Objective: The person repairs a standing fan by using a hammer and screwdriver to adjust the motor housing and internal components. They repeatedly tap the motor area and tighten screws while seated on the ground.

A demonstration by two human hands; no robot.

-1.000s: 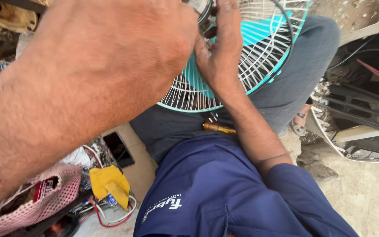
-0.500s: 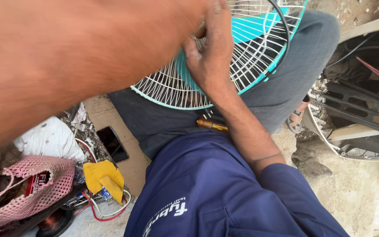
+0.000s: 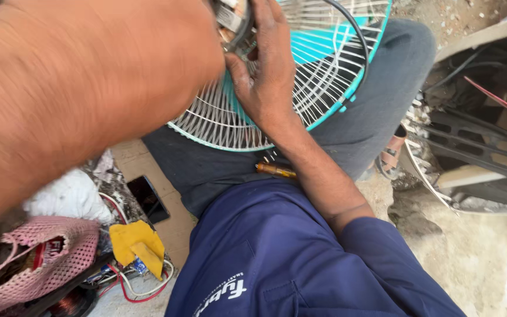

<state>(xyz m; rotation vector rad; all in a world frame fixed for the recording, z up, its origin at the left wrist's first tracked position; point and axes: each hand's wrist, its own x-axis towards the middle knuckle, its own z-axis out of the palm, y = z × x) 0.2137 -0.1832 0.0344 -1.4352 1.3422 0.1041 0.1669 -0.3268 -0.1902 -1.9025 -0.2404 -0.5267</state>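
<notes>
Dusty, stony ground (image 3: pixel 488 276) is seen on the right of the head view, with sandy earth and small pebbles running up to a dark frame of plastic and metal parts (image 3: pixel 476 147) that lies there. On the left, a cluttered patch of floor is taken up by a pink mesh bag (image 3: pixel 36 264), a yellow cloth (image 3: pixel 136 243), a coil of red and white wires (image 3: pixel 142 285), a crumpled white bag (image 3: pixel 68 196) and a dark flat phone (image 3: pixel 148 198) laid on a tan tile.

A round fan guard (image 3: pixel 324 70), white-wired with a teal rim, is rested across the grey-trousered lap (image 3: pixel 377 117) of the person, above a dark blue shirt (image 3: pixel 289 258). Its face is turned up and slightly toward the camera, so the disc lies roughly flat over the thighs; no long axis can be named for the round guard. A black cable is seen curving over its upper right part. At its hub a small motor (image 3: pixel 233 20) with a metal casing is held, pointing away from the guard toward the upper left.

The right hand (image 3: pixel 268 76) is laid over the wires near the hub, with its fingers curled around the motor. The left hand is hidden behind the blurred left forearm (image 3: pixel 89 100), which fills the upper left, so whether its fingers are open or closed cannot be told. A brown-handled screwdriver (image 3: pixel 276 170) is seen lying on the lap just below the guard, beside the right forearm.
</notes>
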